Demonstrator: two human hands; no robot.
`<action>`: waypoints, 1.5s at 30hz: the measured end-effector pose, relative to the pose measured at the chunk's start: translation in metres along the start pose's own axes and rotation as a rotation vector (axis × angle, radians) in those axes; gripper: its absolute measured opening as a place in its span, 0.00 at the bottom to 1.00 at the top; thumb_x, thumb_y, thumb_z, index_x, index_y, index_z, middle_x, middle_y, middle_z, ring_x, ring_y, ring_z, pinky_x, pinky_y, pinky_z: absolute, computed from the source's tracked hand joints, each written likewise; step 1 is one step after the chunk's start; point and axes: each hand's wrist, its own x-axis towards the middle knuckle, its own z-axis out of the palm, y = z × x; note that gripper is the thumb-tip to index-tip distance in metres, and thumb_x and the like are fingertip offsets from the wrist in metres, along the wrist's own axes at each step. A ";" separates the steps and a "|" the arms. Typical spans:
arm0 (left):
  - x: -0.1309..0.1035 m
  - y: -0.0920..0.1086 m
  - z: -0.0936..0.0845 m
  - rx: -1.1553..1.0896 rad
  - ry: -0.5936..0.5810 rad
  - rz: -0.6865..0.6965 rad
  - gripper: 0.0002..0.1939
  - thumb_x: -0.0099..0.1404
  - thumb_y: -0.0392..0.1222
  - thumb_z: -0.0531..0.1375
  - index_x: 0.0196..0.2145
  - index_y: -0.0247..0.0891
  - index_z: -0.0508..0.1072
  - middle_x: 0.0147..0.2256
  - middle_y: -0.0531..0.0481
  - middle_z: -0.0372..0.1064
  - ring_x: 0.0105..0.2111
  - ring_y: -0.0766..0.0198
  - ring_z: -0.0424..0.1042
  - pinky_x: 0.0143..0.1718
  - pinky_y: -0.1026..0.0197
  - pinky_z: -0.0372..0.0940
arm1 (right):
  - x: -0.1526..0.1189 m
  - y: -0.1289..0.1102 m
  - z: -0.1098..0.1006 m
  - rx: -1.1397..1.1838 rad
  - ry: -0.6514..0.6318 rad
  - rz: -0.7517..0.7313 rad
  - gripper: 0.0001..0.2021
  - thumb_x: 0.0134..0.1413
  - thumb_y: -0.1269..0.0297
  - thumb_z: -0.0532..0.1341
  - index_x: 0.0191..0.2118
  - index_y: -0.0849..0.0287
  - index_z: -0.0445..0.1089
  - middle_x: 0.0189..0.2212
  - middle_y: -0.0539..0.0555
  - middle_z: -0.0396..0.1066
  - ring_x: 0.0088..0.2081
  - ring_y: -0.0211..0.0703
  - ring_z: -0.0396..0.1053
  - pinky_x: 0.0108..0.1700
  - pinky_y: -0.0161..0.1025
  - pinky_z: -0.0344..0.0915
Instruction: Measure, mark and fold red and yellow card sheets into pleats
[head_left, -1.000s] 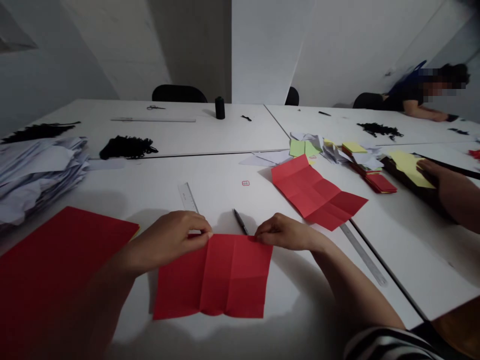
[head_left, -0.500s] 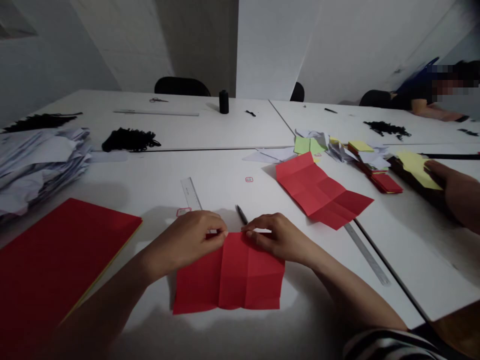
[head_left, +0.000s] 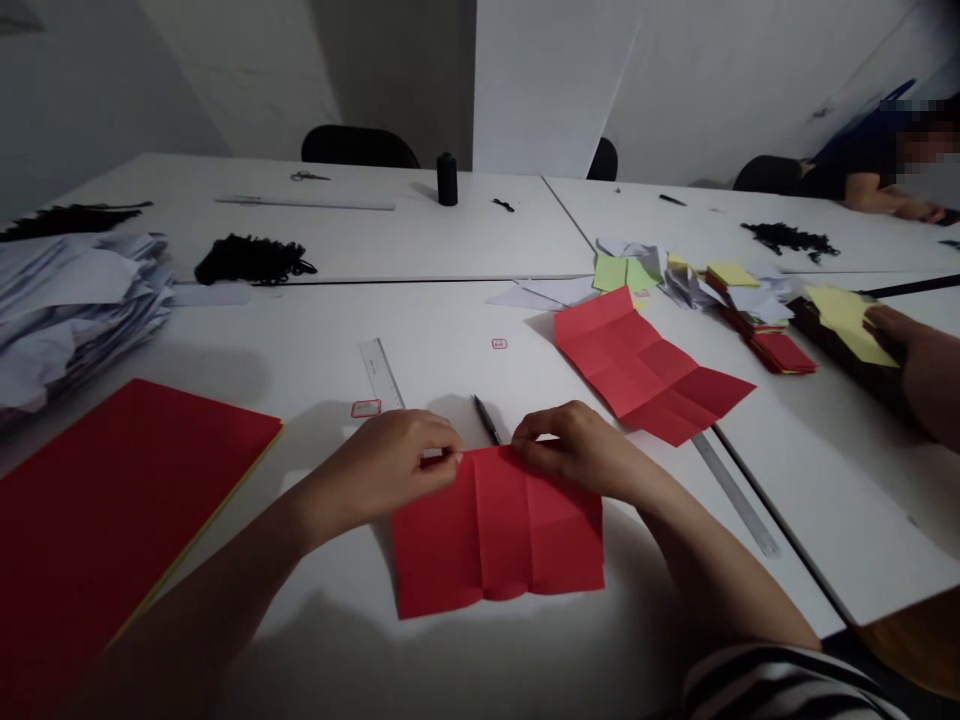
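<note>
A creased red sheet (head_left: 502, 535) lies in front of me on the white table (head_left: 315, 640). My left hand (head_left: 401, 455) pinches its top edge, left of the middle. On the same edge, further right, my right hand (head_left: 574, 450) grips the sheet between thumb and fingers. Just beyond the edge, between my hands, lies a black pen (head_left: 487, 418). A clear ruler (head_left: 384, 373) runs partly behind my left hand, beside a small red-framed label (head_left: 366, 408). A second creased red sheet (head_left: 649, 370) lies to the right, over a metal ruler (head_left: 739, 495).
Large red sheets (head_left: 127, 500) lie at the left, below a heap of white paper (head_left: 75, 310). Black cord bundles (head_left: 251, 260) and a black spool (head_left: 447, 180) stand further back. At right, another person's hand (head_left: 930, 365) touches yellow paper (head_left: 851, 322).
The red sheet has shifted to the right in view and tilted slightly, with both hands still on its top edge. My right hand has moved right, widening the gap between the hands.
</note>
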 end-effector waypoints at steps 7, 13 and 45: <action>-0.007 -0.060 -0.033 0.060 0.136 -0.347 0.16 0.60 0.55 0.55 0.34 0.45 0.78 0.40 0.51 0.75 0.40 0.55 0.73 0.38 0.59 0.64 | 0.002 0.024 -0.028 0.072 0.122 0.144 0.11 0.58 0.59 0.55 0.33 0.57 0.73 0.33 0.52 0.75 0.33 0.41 0.70 0.31 0.35 0.63; -0.018 -0.068 -0.050 0.001 0.355 -0.423 0.19 0.63 0.60 0.52 0.38 0.50 0.78 0.45 0.53 0.74 0.44 0.53 0.72 0.41 0.56 0.65 | 0.007 0.034 -0.033 0.253 0.277 0.209 0.15 0.57 0.51 0.56 0.32 0.57 0.70 0.29 0.51 0.72 0.30 0.41 0.68 0.27 0.35 0.60; -0.007 -0.047 -0.036 -0.886 0.447 -0.311 0.34 0.64 0.60 0.57 0.64 0.57 0.49 0.62 0.45 0.55 0.60 0.50 0.60 0.50 0.55 0.67 | 0.038 0.017 0.045 1.136 0.305 0.135 0.16 0.51 0.54 0.64 0.43 0.54 0.66 0.47 0.55 0.71 0.45 0.45 0.71 0.46 0.46 0.69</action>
